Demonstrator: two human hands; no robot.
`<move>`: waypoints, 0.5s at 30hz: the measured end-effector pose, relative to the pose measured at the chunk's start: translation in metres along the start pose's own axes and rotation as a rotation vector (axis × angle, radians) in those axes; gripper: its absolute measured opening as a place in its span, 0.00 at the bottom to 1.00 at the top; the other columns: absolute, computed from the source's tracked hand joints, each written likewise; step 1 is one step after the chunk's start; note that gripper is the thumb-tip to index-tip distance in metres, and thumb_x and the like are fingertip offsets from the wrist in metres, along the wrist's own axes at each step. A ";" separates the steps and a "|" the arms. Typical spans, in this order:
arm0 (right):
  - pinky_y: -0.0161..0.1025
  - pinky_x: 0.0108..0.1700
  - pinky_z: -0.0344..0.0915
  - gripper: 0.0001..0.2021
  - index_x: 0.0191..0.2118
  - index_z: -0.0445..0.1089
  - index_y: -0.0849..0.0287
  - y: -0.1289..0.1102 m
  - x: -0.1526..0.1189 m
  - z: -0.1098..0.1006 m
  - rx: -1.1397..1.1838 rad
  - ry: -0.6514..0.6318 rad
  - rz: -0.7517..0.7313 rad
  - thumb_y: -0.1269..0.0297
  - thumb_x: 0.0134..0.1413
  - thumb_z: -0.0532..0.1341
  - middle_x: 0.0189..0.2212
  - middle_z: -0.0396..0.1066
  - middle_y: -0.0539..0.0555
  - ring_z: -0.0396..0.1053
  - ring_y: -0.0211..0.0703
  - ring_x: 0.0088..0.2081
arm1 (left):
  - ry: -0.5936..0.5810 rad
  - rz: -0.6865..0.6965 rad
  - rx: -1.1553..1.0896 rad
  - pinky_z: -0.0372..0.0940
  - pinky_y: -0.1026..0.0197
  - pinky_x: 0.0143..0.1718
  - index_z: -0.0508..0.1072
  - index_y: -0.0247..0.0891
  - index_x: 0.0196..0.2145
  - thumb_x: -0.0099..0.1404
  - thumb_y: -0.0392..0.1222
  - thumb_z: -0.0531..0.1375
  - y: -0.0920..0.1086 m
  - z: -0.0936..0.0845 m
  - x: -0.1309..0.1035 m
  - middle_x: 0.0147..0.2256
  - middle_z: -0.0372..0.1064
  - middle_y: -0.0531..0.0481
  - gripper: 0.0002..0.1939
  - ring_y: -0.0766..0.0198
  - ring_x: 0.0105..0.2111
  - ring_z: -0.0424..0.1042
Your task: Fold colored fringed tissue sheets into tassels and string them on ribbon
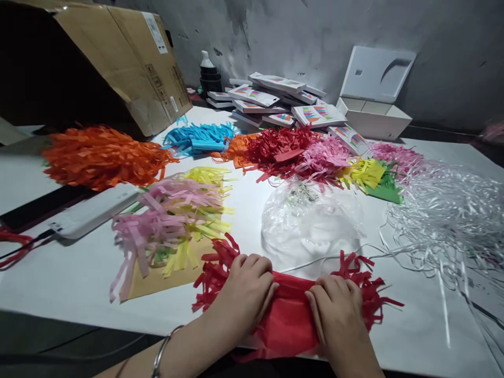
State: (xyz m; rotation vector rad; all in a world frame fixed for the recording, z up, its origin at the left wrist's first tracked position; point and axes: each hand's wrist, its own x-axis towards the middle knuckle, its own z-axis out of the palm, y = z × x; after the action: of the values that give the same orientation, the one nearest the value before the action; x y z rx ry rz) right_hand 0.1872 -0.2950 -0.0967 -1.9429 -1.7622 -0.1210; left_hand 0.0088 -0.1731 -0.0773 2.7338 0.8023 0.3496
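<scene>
A: Grey wall (299, 31), white bench (66, 278) on my remote feed. Step?

B: Prob. folding or rolling the red paper (289, 321). L grip (251, 282) and R grip (339, 304) both curled closed on its far edge.

A: Pos.?

B: Between and under them, fringe (372, 298) out either side. Next move needs even pressure, I'd guess.

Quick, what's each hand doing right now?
Left hand: closed, fingers curled onto the red fringed paper.
Right hand: closed too, fingers curled onto the same paper's other side.
</scene>
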 end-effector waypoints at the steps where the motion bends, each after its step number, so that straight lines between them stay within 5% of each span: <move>1: 0.52 0.50 0.53 0.15 0.31 0.69 0.56 0.000 0.003 0.001 -0.041 -0.018 0.024 0.69 0.69 0.50 0.32 0.70 0.53 0.64 0.49 0.38 | -0.031 -0.036 0.026 0.59 0.46 0.44 0.74 0.37 0.31 0.71 0.34 0.56 0.002 -0.002 0.003 0.39 0.72 0.46 0.11 0.53 0.40 0.68; 7: 0.53 0.47 0.53 0.12 0.32 0.70 0.57 -0.001 0.017 -0.003 -0.286 -0.034 0.067 0.67 0.68 0.54 0.30 0.70 0.55 0.64 0.52 0.36 | -0.207 -0.127 0.161 0.62 0.44 0.44 0.79 0.38 0.32 0.70 0.38 0.58 0.011 -0.011 0.019 0.39 0.73 0.44 0.11 0.49 0.42 0.69; 15: 0.46 0.50 0.59 0.16 0.39 0.73 0.63 -0.006 0.015 0.000 0.055 0.092 -0.362 0.76 0.70 0.48 0.32 0.74 0.56 0.67 0.45 0.38 | -0.150 -0.085 0.139 0.63 0.41 0.45 0.77 0.36 0.32 0.67 0.37 0.60 0.007 -0.011 0.018 0.38 0.73 0.43 0.07 0.49 0.41 0.69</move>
State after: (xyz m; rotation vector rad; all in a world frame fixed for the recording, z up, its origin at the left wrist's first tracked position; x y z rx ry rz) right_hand 0.1840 -0.2809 -0.0887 -1.5376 -2.0138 -0.2788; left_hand 0.0242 -0.1666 -0.0620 2.8009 0.9298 0.0718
